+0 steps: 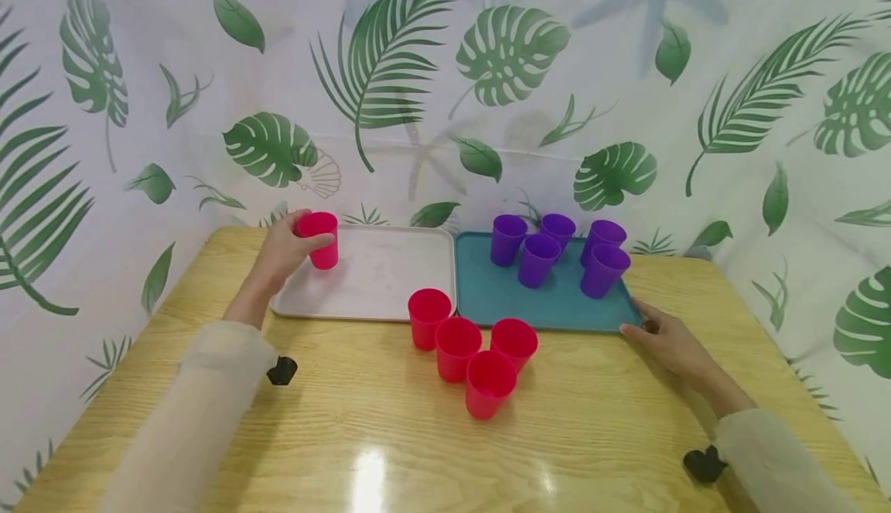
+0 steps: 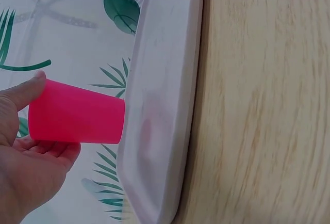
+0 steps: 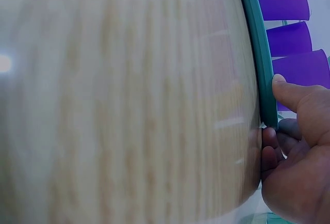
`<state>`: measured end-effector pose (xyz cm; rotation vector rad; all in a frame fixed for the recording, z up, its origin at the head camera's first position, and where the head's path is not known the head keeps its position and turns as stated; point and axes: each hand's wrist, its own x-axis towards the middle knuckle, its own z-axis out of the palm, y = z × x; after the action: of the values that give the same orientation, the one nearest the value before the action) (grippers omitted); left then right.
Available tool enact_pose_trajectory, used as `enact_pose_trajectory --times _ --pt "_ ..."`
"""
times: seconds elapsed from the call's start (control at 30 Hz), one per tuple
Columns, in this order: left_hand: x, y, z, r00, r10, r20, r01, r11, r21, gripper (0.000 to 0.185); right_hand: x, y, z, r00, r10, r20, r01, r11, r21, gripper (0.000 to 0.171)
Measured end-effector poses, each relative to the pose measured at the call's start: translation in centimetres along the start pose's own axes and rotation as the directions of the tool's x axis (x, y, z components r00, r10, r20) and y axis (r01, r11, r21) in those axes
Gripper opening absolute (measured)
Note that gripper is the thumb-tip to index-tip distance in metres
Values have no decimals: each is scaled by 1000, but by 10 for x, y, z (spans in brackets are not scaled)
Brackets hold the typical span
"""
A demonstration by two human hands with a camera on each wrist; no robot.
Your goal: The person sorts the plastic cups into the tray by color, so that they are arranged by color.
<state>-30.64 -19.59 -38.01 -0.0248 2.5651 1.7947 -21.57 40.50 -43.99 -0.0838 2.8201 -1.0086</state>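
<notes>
My left hand (image 1: 284,250) grips a red cup (image 1: 324,244) near the left end of the white tray (image 1: 390,265). In the left wrist view, the thumb lies on one side of this cup and the fingers on the other, its base close over the tray. At the front right corner of the teal tray (image 1: 487,296), my right hand (image 1: 670,343) pinches the rim, thumb on top and fingers at the outer side. Several purple cups (image 1: 539,260) stand upright on the teal tray; the right wrist view shows some of them (image 3: 283,2) beyond the thumb.
Several red cups (image 1: 458,349) stand grouped on the wooden table (image 1: 313,420), in front of where the two trays meet. A leaf-patterned cloth (image 1: 418,72) hangs right behind the table. Small black devices (image 1: 281,371) are worn at both wrists.
</notes>
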Motion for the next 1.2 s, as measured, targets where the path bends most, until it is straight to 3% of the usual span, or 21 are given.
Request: enact_pose_trajectory --times 0.2,0.47,0.7,0.87,0.97,1.07,1.2 --pt "4 0 4 999 -33 -13 33 999 12 78 0 2 0 1000 -6 -9 6 1000 -9 78" --pt "13 -8 8 999 -25 -24 26 999 19 79 1 1 0 1000 -10 -7 10 1000 -18 78" --pt "18 -18 14 995 -95 -27 97 994 59 82 -1 1 0 1000 -3 -1 3 1000 5 79" --pt "18 -20 15 995 -92 -26 93 994 56 90 -1 3 1 1000 9 0 -9 1000 7 80" --pt "15 -20 13 997 -61 -38 63 997 52 95 0 4 1 1000 16 1 -16 1000 12 81" --pt "11 -15 12 996 18 -93 -14 999 51 91 1 4 1 1000 16 1 -16 1000 17 82" --pt "4 -3 13 966 175 -188 -172 985 32 76 2 4 0 1000 12 2 -12 1000 16 81"
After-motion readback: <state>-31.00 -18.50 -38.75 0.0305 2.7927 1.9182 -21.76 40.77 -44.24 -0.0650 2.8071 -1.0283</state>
